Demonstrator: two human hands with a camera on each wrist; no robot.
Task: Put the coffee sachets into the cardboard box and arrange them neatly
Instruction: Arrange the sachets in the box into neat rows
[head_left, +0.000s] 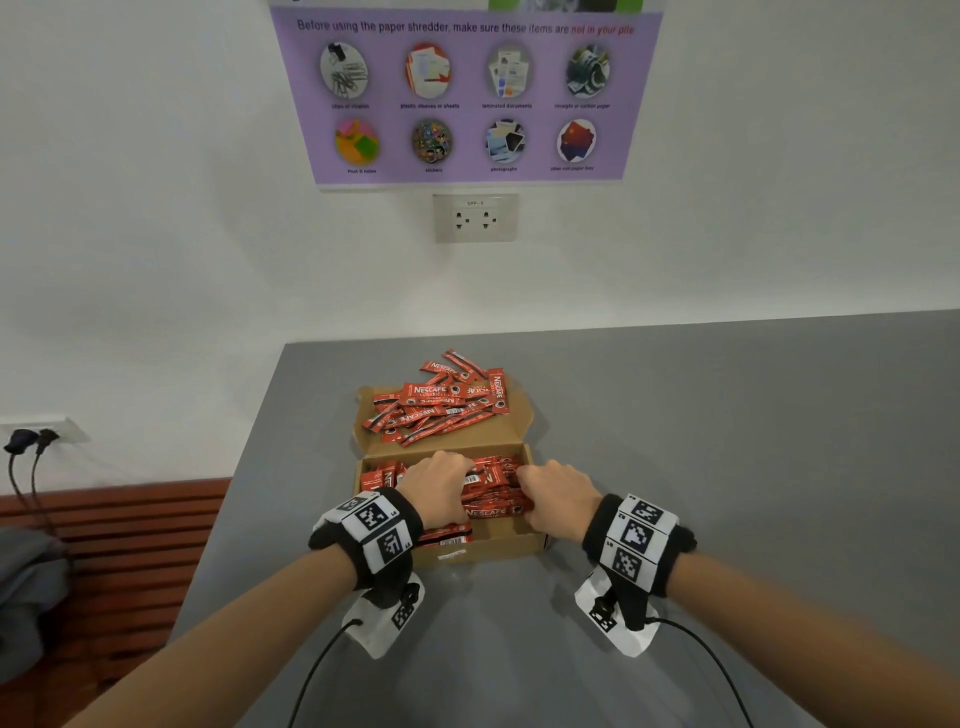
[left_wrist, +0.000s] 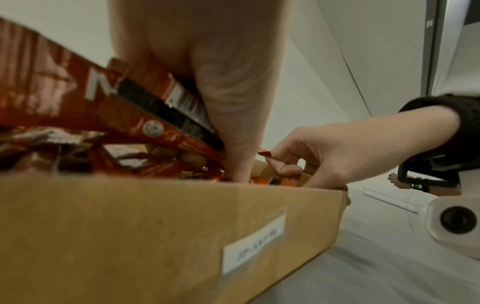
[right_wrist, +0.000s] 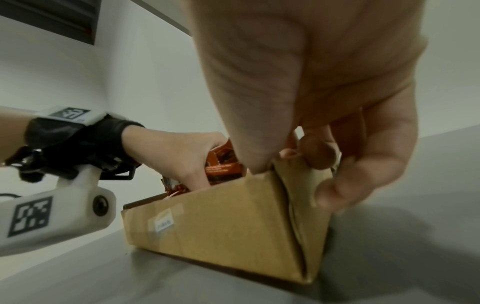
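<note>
Fingers (left_wrist: 241, 148) of the left hand (head_left: 439, 486) are curled down into the cardboard box (head_left: 483, 548), grasping a bundle of coffee sachets (left_wrist: 145, 115) near the box's 9 o'clock half. Fingers of the right hand (head_left: 558, 496) are bent at the 3 o'clock end; the left wrist view shows them pinching the tip of one sachet (left_wrist: 264, 153), while the right wrist view shows the outer fingers lying against the box's end wall.

Box sits on the grey bench (head_left: 727, 441), lid flap (head_left: 519, 436) folded open toward 12 o'clock. A loose heap of sachets (head_left: 441, 405) lies on that flap, a few spilling past its far edge onto the bench. Inside the box the sachets lie at mixed angles, some standing above the rim; not yet neat.

Risks, as judged:
- Left-hand bundle is tilted and fanned. A slack grip would let the slick sachets slide apart and land crosswise, undoing any row.
- Sachets are thin and crinkly; pressing them down hard to level them could crease or burst one.
- Right hand bears on a light end wall. Sideways pressure could bow it or skid the box along the smooth bench.
- Any shift of the box moves the lid flap, and the unsecured heap at 12 o'clock could slip off onto the bench.
- Box looks fairly full already; whether the heap will fit flat cannot be told.
</note>
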